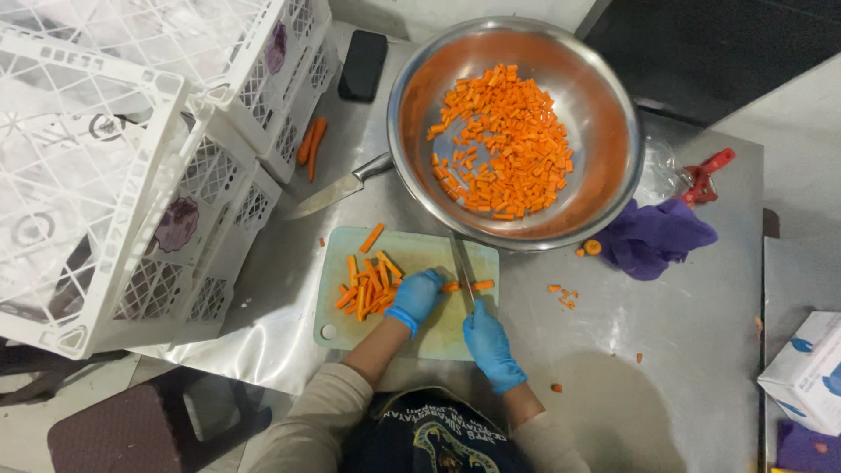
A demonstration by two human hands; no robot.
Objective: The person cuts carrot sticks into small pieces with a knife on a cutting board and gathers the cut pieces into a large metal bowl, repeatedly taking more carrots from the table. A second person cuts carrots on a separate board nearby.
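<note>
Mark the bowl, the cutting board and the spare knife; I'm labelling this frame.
bowl (pixel 613 88): head view, bare inner wall.
cutting board (pixel 412 245): head view, bare top edge.
spare knife (pixel 328 194): head view, blade.

1. You worked under bright overhead light; your shadow fell dark across the table (pixel 701 333) before you.
2. Glare washed out the white crates (pixel 105 158) and streaked the bowl (pixel 604 114) rim.
3. Edges bent outward, wide-lens style.
4. Focus stayed fairly sharp; the corners were dim.
</note>
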